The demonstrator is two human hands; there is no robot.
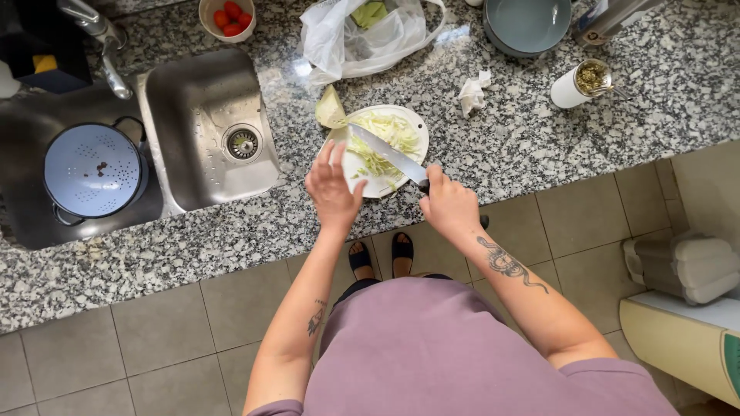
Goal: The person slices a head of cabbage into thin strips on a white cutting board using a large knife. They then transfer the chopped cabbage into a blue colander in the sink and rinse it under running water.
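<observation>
The person is standing at the granite bench (539,139), working over a white plate (417,123) heaped with shredded cabbage (389,131). The right hand (451,206) is wrapping its fingers closed around the handle of a long knife (385,150), whose blade is running up and to the left across the plate, tip towards a cabbage wedge (330,109) sitting at the plate's far-left rim. The left hand (331,189) is hovering open, fingers spread, over the plate's near-left edge, just beside the blade and nearer the wedge than the right. The knife handle is hiding under the right hand, and I cannot tell whether the left fingertips are touching the shreds.
</observation>
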